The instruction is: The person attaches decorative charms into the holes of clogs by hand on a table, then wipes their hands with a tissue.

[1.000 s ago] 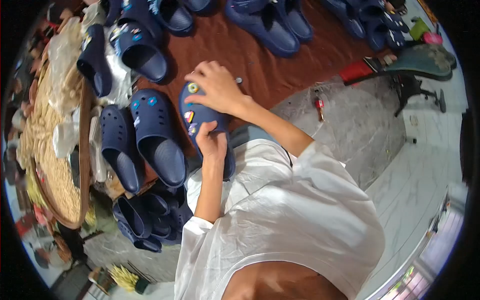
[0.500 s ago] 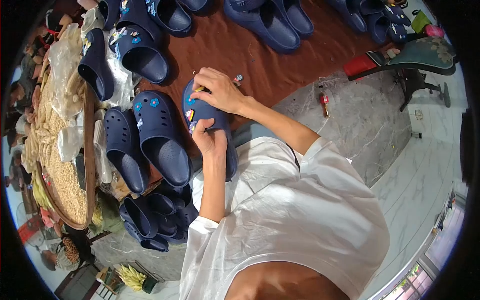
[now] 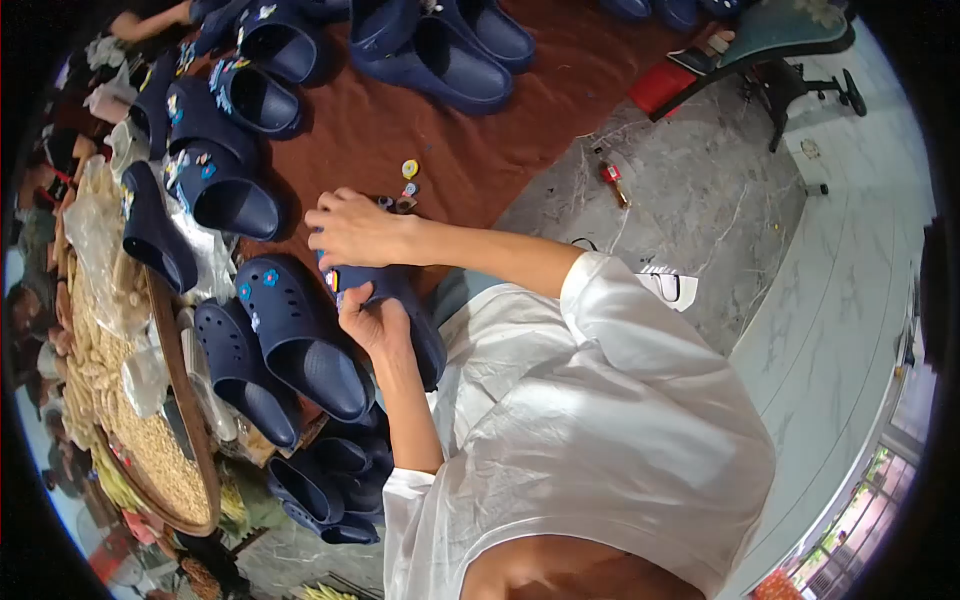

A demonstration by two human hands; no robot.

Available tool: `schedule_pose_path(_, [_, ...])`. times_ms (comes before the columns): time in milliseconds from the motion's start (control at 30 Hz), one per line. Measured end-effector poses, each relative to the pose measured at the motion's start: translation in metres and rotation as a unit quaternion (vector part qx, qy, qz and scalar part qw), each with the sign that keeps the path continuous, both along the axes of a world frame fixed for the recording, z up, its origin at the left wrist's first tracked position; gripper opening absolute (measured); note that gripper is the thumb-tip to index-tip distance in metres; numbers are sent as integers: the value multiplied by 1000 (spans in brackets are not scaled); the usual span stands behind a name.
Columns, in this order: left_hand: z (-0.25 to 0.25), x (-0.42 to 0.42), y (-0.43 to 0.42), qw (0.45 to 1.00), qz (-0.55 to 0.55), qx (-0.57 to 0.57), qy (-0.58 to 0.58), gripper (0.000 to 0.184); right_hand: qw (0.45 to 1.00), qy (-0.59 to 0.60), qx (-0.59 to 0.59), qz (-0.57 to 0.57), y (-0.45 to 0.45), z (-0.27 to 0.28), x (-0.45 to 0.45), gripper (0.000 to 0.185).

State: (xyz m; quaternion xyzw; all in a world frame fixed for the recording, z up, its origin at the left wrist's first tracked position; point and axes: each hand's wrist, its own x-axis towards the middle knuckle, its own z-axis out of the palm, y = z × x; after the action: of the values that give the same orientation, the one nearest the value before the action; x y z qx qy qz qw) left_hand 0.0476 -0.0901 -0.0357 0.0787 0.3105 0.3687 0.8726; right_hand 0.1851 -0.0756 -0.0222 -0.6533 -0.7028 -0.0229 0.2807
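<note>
A dark blue clog [image 3: 424, 345] lies at an angle by the person's lap. My left hand [image 3: 378, 325] grips it at the opening, with the thumb on top. Over its toe, my right hand [image 3: 352, 230] has its fingers curled down onto the upper, hiding most of it. A small red and yellow charm [image 3: 332, 280] shows on the clog between the two hands. Beyond my right hand, a round yellow charm [image 3: 410, 169] lies on the brown cloth [image 3: 480, 170] beside smaller charms [image 3: 409, 189]. Left of the held clog are two more clogs, one with blue flower charms [image 3: 310, 345].
More blue clogs [image 3: 235, 205] stand at the upper left and top, others [image 3: 330, 485] below. A wooden-rimmed tray [image 3: 190, 420] of pale pieces is at the left. A stool [image 3: 790, 35] and a red bottle [image 3: 614, 185] are at the right. Another person's arm [image 3: 150, 25] shows at top left.
The yellow charm was on the clog, then at my right fingers, and now lies on the cloth. My right hand is back over the toe. The view has shifted, moving the scene within the frame.
</note>
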Motion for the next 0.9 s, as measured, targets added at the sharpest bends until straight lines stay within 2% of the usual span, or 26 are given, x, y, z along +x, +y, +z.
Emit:
schedule_pose_path(67, [-5, -4, 5, 1000, -18, -10, -8, 58, 1000, 7, 22, 14, 1, -6, 3, 28])
schedule_pose_path(167, [-9, -4, 4, 999, -16, 37, -18, 58, 997, -8, 68, 33, 6, -16, 7, 31])
schedule_pose_path(233, [-4, -4, 5, 999, -31, 29, -34, 60, 993, 25, 101, 63, 10, -19, 7, 30])
schedule_pose_path(400, [-20, -11, 18, 996, -23, -17, -81, 59, 967, 194, 99, 130, 1, -12, 9, 21])
schedule_pose_path(533, [-16, -9, 23, 992, -39, -41, -113, 56, 959, 202, 137, 142, -18, -6, 15, 20])
schedule_pose_path(600, [-7, -4, 16, 998, -43, -10, -39, 47, 961, 221, 163, -28, -28, -3, 24, 20])
schedule_pose_path(700, [13, -1, 5, 1000, 3, -23, -14, 42, 958, 227, 97, -148, -32, -13, 38, 18])
schedule_pose_path(800, [20, -9, -2, 999, -6, -22, -24, 38, 966, 200, 77, -143, -33, -7, 43, 16])
schedule_pose_path(833, [26, -10, -7, 998, 2, -14, -69, 37, 970, 191, 63, -138, -34, 1, 42, 16])
schedule_pose_path(900, [24, -21, -7, 994, 6, -83, -69, 36, 976, 152, 50, -146, -32, 7, 43, 16])
